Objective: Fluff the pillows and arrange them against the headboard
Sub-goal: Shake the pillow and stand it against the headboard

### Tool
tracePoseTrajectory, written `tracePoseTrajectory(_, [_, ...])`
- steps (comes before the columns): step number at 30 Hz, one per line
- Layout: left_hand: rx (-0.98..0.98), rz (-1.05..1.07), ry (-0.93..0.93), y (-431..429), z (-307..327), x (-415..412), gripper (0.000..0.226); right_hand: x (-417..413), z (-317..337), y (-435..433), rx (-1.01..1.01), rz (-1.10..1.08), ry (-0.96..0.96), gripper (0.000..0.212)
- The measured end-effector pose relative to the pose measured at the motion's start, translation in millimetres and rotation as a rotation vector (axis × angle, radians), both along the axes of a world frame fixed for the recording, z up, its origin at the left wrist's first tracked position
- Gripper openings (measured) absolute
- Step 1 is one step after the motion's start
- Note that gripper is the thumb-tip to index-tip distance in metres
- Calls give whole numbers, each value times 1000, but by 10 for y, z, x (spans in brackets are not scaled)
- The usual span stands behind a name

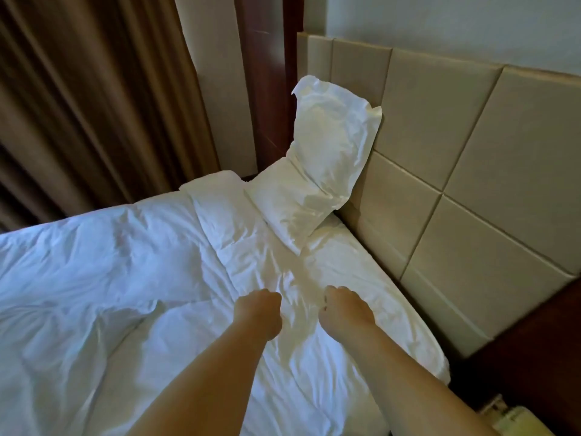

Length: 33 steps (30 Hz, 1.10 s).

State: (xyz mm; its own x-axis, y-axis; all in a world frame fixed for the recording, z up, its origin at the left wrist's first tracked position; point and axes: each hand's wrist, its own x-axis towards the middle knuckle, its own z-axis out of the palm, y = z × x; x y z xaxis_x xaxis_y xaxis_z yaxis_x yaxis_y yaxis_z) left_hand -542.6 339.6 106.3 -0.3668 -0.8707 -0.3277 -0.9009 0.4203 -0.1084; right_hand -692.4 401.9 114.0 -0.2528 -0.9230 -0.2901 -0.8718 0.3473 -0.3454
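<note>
Closest up are two bare forearms coming in from 6 o'clock. The left hand (259, 313) and right hand (344, 309) sit side by side with a small gap, low over the rumpled white sheet (342, 265). Fingers on both are curled in tight like fists, backs of the hands up. Honestly can't tell if any fabric is caught in them.

Only one pillow (320, 171) in sight, at about 12 o'clock from the hands. It's white and pretty creased, standing on its lower end on the bed and leaning back against the far end of the headboard (471, 171), top corner a bit floppy. The headboard is beige padded squares running along the 2 o'clock side.

The white duvet (103, 278) covers the bed out to 9 o'clock, its folded edge touching the pillow's base. Behind that there's a dark wood post (264, 99) at 12, and brown curtains (78, 105) up at 10 to 11.
</note>
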Motion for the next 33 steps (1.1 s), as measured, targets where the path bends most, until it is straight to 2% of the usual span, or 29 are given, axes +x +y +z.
tracePoseTrajectory(3, [-9, 21, -15, 169, -76, 419, 33, 509, 18, 95, -2, 42, -21, 31])
tracePoseTrajectory(7, [0, 55, 30, 403, -118, 879, 31, 1196, -21, 253, 22, 85, 8, 1])
tracePoseTrajectory(10, [36, 101, 133, 715, -147, 1639, 30, 2008, -99, 452, 79, 117, 18, 7])
tracePoseTrajectory(13, [69, 223, 108, 1070, -221, 2751, 28, 2825, -220, 655, 122, 189, -3, 20])
tracePoseTrajectory(16, [80, 402, 91, 1390, -206, 3818, 33, 3516, -294, 772, 117, 260, -36, 2])
tracePoseTrajectory(19, [91, 471, 66, 1630, -170, 4519, 36, 4110, -315, 813, 100, 307, -53, 21])
tracePoseTrajectory(23, [80, 531, 81, 1847, -208, 4952, 37, 4745, -344, 844, 95, 389, -25, 32])
tracePoseTrajectory(28, [109, 635, 135, 1950, -400, 5309, 36, 5104, -509, 714, 120, 446, 4, 26])
tracePoseTrajectory(33, [140, 711, 69, 1663, -553, 5660, 42, 5244, -728, 314, 125, 392, -55, 22])
